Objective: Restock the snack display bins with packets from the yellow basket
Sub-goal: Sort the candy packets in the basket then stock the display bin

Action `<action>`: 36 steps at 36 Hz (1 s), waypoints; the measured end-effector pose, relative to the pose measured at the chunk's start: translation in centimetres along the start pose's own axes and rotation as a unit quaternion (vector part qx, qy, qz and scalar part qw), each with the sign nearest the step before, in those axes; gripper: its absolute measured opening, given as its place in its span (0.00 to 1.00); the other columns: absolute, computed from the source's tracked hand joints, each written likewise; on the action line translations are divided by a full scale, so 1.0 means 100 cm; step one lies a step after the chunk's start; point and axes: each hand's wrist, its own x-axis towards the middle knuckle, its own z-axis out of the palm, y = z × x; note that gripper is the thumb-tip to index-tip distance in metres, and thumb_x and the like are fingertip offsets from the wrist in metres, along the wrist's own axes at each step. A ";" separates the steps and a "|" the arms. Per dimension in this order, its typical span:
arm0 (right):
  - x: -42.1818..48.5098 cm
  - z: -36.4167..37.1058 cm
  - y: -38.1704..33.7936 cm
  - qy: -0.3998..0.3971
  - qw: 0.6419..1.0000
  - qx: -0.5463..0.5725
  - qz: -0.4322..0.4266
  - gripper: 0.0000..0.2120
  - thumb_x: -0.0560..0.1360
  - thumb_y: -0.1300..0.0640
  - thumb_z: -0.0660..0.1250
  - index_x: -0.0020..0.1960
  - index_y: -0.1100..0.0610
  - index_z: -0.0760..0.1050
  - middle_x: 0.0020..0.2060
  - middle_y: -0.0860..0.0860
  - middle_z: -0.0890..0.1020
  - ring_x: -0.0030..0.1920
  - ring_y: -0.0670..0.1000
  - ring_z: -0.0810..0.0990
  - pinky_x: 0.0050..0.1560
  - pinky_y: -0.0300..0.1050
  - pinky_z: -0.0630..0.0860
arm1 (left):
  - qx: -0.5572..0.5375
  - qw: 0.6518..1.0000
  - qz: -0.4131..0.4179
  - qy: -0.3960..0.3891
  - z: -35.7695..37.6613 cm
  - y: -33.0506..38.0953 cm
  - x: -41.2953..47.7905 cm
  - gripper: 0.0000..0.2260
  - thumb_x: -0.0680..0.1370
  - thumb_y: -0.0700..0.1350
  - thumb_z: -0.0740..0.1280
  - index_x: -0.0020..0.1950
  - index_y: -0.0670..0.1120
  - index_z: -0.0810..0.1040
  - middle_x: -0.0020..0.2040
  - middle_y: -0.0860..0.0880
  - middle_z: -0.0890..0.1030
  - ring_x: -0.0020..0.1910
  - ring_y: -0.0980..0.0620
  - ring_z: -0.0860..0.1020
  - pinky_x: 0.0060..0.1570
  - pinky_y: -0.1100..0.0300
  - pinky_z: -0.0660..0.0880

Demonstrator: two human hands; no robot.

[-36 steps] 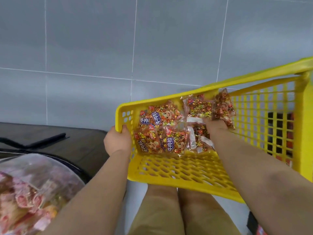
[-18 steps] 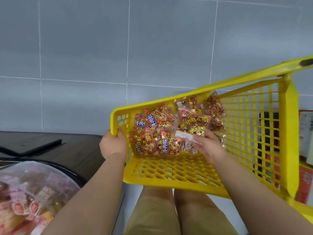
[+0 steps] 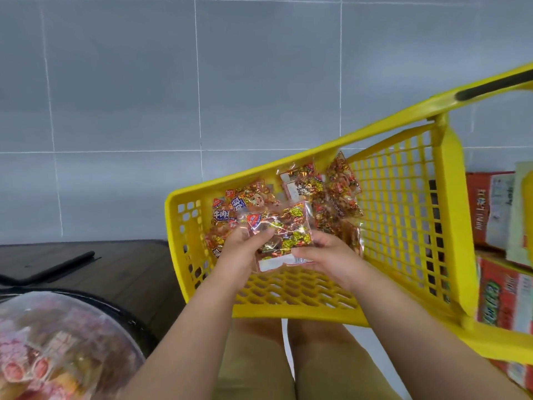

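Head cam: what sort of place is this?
Probably a small shop: yellow shopping basket of sealed snack packets, a clear bin of wrapped sweets lower left, printed cartons stacked right.

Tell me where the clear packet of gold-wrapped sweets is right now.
The clear packet is mid-frame in the head view, held by the left hand and right hand over the yellow basket, in front of the other packets inside it.

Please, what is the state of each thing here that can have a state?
Yellow basket: tilted, partly filled.
Loose packets: piled at the basket's far end.
Held packet: lifted, gripped by both hands.
Left hand: grips packet's left side.
Right hand: pinches packet's lower right.
Clear round bin: holds snacks.
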 end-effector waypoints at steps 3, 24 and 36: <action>0.006 -0.011 -0.003 0.057 0.995 -0.081 -0.029 0.06 0.71 0.48 0.71 0.48 0.45 0.79 0.48 0.45 0.83 0.47 0.42 0.82 0.47 0.41 0.78 | -0.020 1.000 0.009 0.011 -0.002 -0.003 0.010 0.12 0.71 0.43 0.75 0.46 0.45 0.72 0.38 0.52 0.82 0.39 0.53 0.81 0.39 0.54 0.80; 0.083 -0.068 -0.008 0.309 0.816 -0.483 0.066 0.17 0.78 0.62 0.56 0.67 0.61 0.63 0.61 0.62 0.75 0.61 0.62 0.74 0.54 0.51 0.73 | -0.031 0.995 0.004 0.099 -0.024 -0.027 0.022 0.15 0.77 0.38 0.69 0.61 0.52 0.75 0.54 0.46 0.84 0.51 0.46 0.84 0.42 0.49 0.81; -0.015 -0.044 -0.018 0.201 0.964 -0.071 -0.161 0.10 0.80 0.61 0.61 0.51 0.46 0.76 0.39 0.39 0.83 0.39 0.45 0.84 0.39 0.39 0.79 | -0.017 0.993 0.005 0.113 -0.004 -0.013 0.021 0.16 0.78 0.45 0.69 0.63 0.57 0.74 0.59 0.59 0.76 0.61 0.55 0.74 0.63 0.49 0.71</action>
